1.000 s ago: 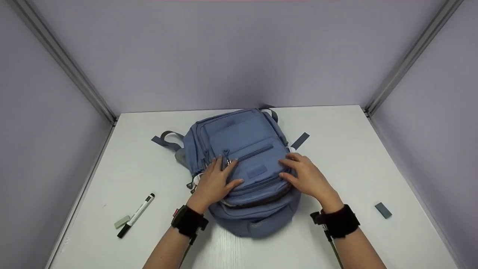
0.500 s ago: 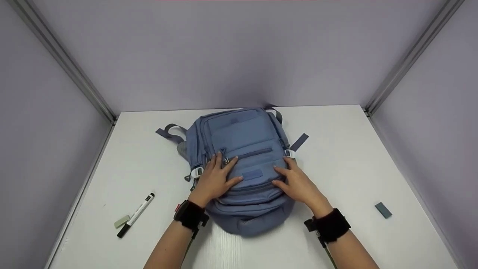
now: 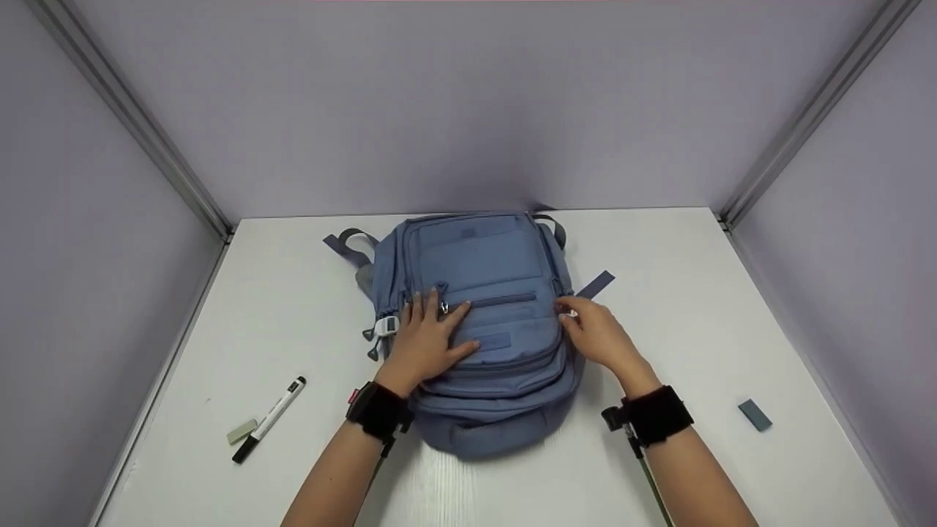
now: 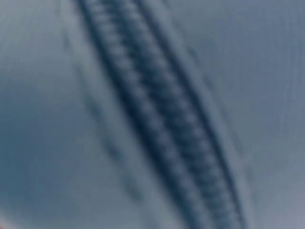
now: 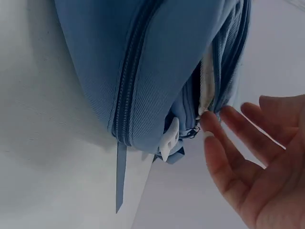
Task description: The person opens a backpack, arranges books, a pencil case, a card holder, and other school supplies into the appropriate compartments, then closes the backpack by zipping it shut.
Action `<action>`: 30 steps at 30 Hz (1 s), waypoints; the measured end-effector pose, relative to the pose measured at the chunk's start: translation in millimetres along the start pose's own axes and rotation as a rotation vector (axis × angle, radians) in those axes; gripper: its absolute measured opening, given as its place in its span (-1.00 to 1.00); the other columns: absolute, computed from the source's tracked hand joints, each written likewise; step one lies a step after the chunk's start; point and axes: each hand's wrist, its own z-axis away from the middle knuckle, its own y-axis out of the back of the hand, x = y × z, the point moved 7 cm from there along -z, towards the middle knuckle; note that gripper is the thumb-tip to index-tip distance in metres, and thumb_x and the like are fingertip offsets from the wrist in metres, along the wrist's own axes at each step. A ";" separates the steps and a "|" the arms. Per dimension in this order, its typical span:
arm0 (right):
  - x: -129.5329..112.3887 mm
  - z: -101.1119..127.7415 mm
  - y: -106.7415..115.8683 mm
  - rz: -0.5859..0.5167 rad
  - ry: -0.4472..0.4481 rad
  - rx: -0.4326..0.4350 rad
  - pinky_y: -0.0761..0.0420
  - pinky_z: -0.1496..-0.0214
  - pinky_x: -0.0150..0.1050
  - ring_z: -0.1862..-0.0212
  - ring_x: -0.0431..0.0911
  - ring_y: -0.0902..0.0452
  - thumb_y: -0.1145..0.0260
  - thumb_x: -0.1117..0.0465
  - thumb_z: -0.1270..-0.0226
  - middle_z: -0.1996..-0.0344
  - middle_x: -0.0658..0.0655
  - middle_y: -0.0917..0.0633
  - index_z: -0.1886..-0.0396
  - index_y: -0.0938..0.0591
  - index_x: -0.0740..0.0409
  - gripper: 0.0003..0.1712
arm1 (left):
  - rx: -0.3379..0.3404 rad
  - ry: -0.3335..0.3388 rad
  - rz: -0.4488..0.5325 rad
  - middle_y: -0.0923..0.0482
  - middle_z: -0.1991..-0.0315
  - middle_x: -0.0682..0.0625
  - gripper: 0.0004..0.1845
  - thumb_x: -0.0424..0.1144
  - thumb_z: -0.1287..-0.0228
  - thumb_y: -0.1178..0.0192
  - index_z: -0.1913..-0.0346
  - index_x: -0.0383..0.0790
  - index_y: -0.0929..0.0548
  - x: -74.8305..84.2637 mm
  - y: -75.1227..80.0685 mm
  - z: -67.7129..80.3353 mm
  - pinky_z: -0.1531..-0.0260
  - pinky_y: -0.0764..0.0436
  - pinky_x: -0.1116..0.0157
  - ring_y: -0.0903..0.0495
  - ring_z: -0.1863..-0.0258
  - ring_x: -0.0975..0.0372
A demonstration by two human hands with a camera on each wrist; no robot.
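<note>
Holding bag (image 3: 476, 293) flat mid-frame with spread left hand (image 3: 424, 344); right hand (image 3: 596, 337) (fingers loose, gripping nothing) at side zip. Next: probably pinch that zip's pull.

The head view is evenly and softly lit from above, bright, with faint shadows under the backpack (image 3: 476, 322) at 6 o'clock; straight frame rails bow slightly toward the corners. The left wrist view is heavily blurred, too close to focus, showing only a smeared zipper (image 4: 162, 119). The right wrist view is sharp on fabric, with the counter (image 5: 43, 143) glaring pale.
</note>
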 end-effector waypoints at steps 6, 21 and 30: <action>21.2 -24.7 -6.0 0.026 -0.018 0.050 -0.36 -0.26 0.11 -0.23 0.29 -0.41 -0.11 0.45 -0.40 -0.19 0.46 -0.48 -0.28 -0.40 0.48 -0.53 | 0.056 -0.070 -0.083 0.01 -0.50 -0.30 -0.22 0.36 -0.29 -0.06 -0.46 0.05 -0.34 17.4 10.7 -4.5 -0.33 0.00 -0.22 0.08 -0.48 -0.22; 52.7 -56.6 -14.2 0.028 -0.030 0.203 -0.39 -0.20 0.12 -0.10 0.31 -0.49 -0.20 0.44 -0.34 0.00 0.47 -0.59 -0.25 -0.43 0.51 -0.51 | -0.068 -0.162 -0.007 0.02 -0.54 -0.11 -0.26 0.40 -0.34 0.09 -0.51 0.22 -0.22 25.6 -5.6 -13.0 -0.29 -0.07 -0.27 0.09 -0.49 -0.16; 47.5 -59.7 -9.7 0.154 0.006 0.264 -0.48 0.02 0.09 0.15 0.26 -0.53 -0.18 0.44 -0.33 0.27 0.35 -0.58 0.06 -0.64 0.46 -0.76 | -0.074 -0.125 -0.002 0.10 -0.57 0.03 -0.24 0.48 -0.29 0.14 -0.51 0.36 -0.15 19.9 -12.0 -11.7 -0.17 0.03 -0.45 0.15 -0.52 -0.04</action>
